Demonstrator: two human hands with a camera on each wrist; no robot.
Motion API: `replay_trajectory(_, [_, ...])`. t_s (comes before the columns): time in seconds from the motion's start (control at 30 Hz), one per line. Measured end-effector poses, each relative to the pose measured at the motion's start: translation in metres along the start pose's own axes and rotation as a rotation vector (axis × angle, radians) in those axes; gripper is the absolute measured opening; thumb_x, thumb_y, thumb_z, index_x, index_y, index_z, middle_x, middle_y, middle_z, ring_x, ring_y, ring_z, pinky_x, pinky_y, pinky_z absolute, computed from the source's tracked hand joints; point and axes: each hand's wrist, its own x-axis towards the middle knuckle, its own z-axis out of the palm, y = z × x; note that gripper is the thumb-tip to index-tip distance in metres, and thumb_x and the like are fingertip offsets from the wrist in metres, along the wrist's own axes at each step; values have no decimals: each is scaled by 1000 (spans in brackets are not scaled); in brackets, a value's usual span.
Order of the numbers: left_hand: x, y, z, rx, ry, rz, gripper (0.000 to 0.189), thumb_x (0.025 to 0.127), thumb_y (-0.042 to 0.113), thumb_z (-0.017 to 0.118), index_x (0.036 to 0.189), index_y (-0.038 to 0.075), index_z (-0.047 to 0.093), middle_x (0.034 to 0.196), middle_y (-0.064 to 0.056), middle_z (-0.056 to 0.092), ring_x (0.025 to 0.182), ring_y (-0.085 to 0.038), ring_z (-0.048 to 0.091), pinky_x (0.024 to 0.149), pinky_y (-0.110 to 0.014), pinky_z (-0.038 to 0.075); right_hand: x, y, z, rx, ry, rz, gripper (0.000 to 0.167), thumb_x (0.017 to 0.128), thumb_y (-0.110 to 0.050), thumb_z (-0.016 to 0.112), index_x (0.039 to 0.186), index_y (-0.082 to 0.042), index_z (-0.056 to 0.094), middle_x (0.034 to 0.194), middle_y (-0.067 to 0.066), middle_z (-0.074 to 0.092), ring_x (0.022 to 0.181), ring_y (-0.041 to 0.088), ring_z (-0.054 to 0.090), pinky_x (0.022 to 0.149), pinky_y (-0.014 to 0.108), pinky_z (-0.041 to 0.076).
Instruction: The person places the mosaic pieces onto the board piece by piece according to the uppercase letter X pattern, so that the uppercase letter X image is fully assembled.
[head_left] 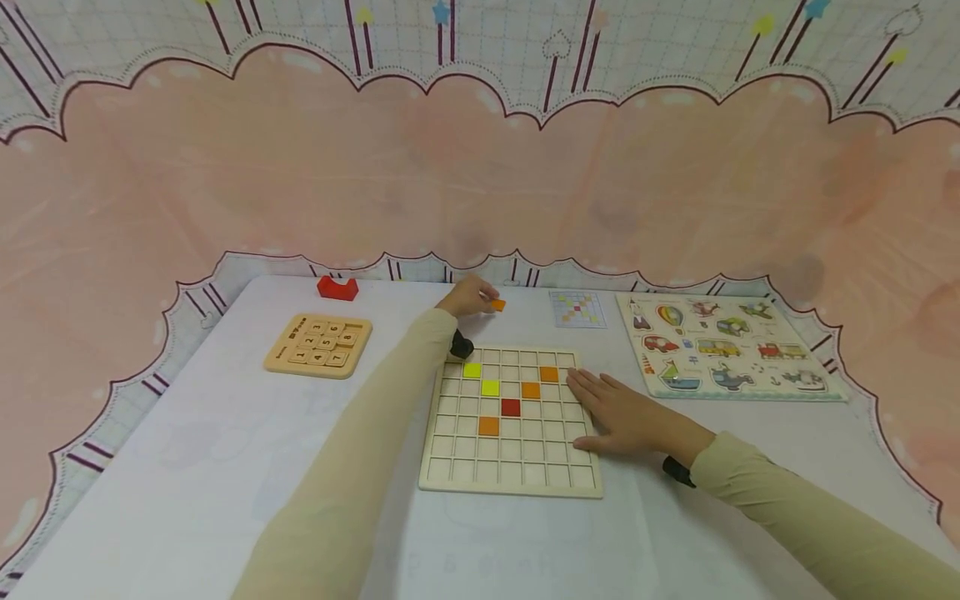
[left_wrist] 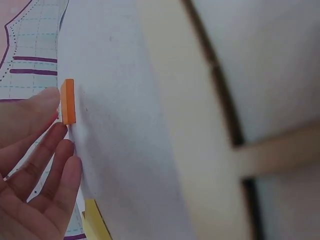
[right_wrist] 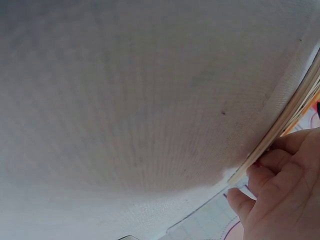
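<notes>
At the far side of the table, my left hand (head_left: 468, 297) pinches an orange square tile (head_left: 498, 306) between thumb and fingers. The left wrist view shows that tile (left_wrist: 70, 101) edge-on by the thumb. In front lies a pale wooden grid board (head_left: 510, 477). Set in its cells are a red tile (head_left: 511, 407), two yellow tiles (head_left: 491, 387) and three orange tiles (head_left: 531, 390). My right hand (head_left: 626, 417) rests with spread fingers on the board's right edge. In the right wrist view, its fingers (right_wrist: 260, 177) touch the board's side (right_wrist: 285, 120).
A patterned card (head_left: 577, 309) lies behind the board. To the right is a vehicle picture puzzle (head_left: 727, 346); to the left, a wooden number puzzle (head_left: 318, 345) and a red block (head_left: 337, 288). A yellow piece (left_wrist: 96, 222) shows below my left hand.
</notes>
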Motion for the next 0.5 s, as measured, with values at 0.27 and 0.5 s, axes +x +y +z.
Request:
replay_trajectory(0.27, [-10, 3, -1, 39, -26, 8, 23, 85, 4, 67, 107, 3, 70, 111, -14, 68, 97, -22, 58, 93, -32, 47, -1, -2, -3, 7, -7, 5, 93, 88, -64, 47, 149, 1, 17, 157, 17, 15, 144, 33, 18, 115, 51, 19])
replay_trajectory(0.5, [-14, 7, 0, 8, -29, 26, 25, 85, 2, 66, 109, 1, 68, 114, -15, 66, 104, -24, 59, 95, -32, 48, -2, -2, -3, -2, -3, 7, 93, 88, -64, 45, 149, 1, 17, 157, 17, 16, 144, 33, 18, 115, 51, 19])
